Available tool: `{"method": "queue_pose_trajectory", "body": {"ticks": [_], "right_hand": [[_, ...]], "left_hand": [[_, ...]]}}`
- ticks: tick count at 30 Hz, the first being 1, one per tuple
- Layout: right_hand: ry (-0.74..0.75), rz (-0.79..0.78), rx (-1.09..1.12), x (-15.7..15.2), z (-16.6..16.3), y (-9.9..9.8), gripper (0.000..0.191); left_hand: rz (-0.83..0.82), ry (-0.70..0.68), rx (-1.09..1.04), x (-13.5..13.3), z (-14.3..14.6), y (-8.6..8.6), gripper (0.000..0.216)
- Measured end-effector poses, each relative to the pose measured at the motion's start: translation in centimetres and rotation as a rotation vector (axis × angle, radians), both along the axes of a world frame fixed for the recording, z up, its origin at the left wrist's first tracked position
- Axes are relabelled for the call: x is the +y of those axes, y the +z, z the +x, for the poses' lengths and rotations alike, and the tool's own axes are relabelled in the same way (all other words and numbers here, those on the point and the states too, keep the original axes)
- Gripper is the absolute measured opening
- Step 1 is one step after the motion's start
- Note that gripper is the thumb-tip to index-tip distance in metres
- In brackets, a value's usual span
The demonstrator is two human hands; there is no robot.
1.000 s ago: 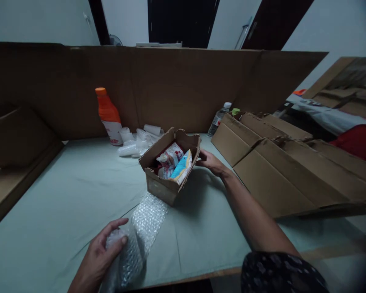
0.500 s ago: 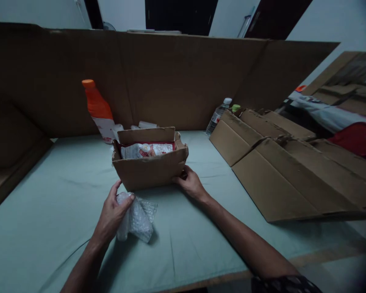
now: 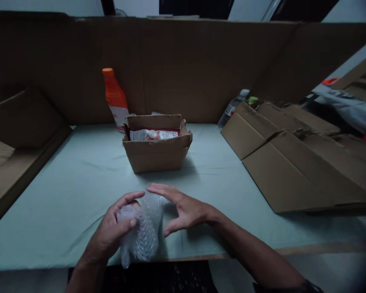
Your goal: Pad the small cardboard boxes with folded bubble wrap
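Observation:
A crumpled piece of clear bubble wrap (image 3: pixel 148 230) is in my left hand (image 3: pixel 111 228), whose thumb and fingers close around it near the table's front edge. My right hand (image 3: pixel 184 207) is at the wrap's right side, thumb and fingers spread apart, fingertips close to its top; whether they touch it I cannot tell. Beyond both hands stands a small open cardboard box (image 3: pixel 158 156), upright on the pale green cloth (image 3: pixel 88 175). Inside the box lies a white printed packet (image 3: pixel 154 135) with red on it.
An orange-and-white bottle (image 3: pixel 116 99) leans against the tall cardboard wall (image 3: pixel 195 69) at the back. A clear plastic bottle (image 3: pixel 233 109) tilts beside large cardboard boxes (image 3: pixel 280 162) on the right. Another cardboard piece (image 3: pixel 27 122) stands at the left.
My right hand has let go of the cardboard box, which now stands on the cloth, and has moved to the bubble wrap. My left hand has brought the wrap nearer the front edge.

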State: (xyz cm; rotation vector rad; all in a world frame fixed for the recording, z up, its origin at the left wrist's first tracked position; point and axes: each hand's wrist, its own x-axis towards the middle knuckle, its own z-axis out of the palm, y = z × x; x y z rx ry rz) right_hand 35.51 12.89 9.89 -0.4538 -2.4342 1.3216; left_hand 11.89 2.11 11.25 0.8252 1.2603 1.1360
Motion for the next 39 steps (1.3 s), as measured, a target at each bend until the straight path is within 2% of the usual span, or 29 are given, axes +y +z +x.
{"method": "queue_pose_trajectory", "body": {"ticks": [2,4,5,7,9,12,14,16,18,20,22,24,25,27,29,31,33,35,37,39], "right_hand": [[0.152,-0.022,-0.015,0.3,-2.3,0.1,0.083],[0.231,-0.078,-0.067,1.1,-3.4,-0.3,0.055],[0.229,-0.106,-0.078,1.6,-3.4,-0.4,0.041],[0.148,-0.143,-0.059,2.4,-2.6,0.0,0.025],[0.042,-0.114,-0.046,2.9,-1.5,1.3,0.017],[0.0,0.033,-0.132,3.3,-0.4,4.1,0.008],[0.038,0.095,-0.22,3.5,-0.3,5.5,0.007],[0.068,0.086,-0.299,3.9,-0.2,5.8,0.007],[0.056,0.06,-0.376,4.4,0.4,5.1,0.009],[-0.019,0.107,-0.491,4.8,1.4,3.7,0.012],[-0.158,0.223,-0.611,4.8,2.8,2.3,0.01],[-0.371,0.387,-0.638,4.3,3.9,1.2,0.006],[-0.47,0.459,-0.603,3.8,4.0,0.9,0.012],[-0.585,0.566,-0.491,2.4,3.2,0.2,0.024],[-0.525,0.593,-0.391,0.7,1.2,-0.8,0.032],[-0.362,0.568,-0.336,-1.0,-0.9,-2.2,0.042],[-0.238,0.537,-0.32,-2.2,-1.8,-3.9,0.051],[-0.245,0.529,-0.327,-2.8,-0.7,-5.4,0.052],[-0.355,0.542,-0.352,-3.0,2.2,-6.3,0.049],[-0.491,0.549,-0.392,-2.8,5.7,-6.7,0.045]], "left_hand": [[0.1,-0.045,0.121,-0.6,-0.1,0.8,0.067],[0.125,0.011,0.24,-1.8,-0.9,1.4,0.059],[0.107,0.071,0.282,-2.6,-1.5,1.4,0.057],[0.053,0.203,0.32,-4.4,-2.7,0.6,0.054],[0.014,0.279,0.297,-6.2,-3.6,-0.9,0.052],[-0.067,0.257,0.266,-7.6,-4.1,-3.4,0.052],[-0.137,0.22,0.298,-7.2,-4.3,-4.4,0.056],[-0.169,0.214,0.349,-5.9,-4.6,-4.7,0.06],[-0.137,0.256,0.436,-4.2,-5.1,-4.4,0.059],[-0.059,0.348,0.569,-2.7,-5.5,-3.7,0.058],[0.051,0.465,0.74,-1.8,-5.3,-2.9,0.055],[0.217,0.493,0.918,-1.5,-4.1,-2.0,0.047],[0.336,0.448,0.998,-1.5,-3.2,-1.8,0.042],[0.598,0.235,1.103,-1.2,-0.8,-1.8,0.036],[0.76,-0.053,1.141,-0.6,1.5,-2.8,0.041],[0.734,-0.279,1.188,0.3,2.7,-4.5,0.045],[0.605,-0.378,1.281,0.9,2.2,-6.4,0.044],[0.466,-0.348,1.385,0.6,0.0,-7.8,0.042],[0.373,-0.241,1.441,-0.7,-3.0,-8.4,0.041],[0.32,-0.098,1.422,-2.4,-5.7,-8.3,0.041]]}}
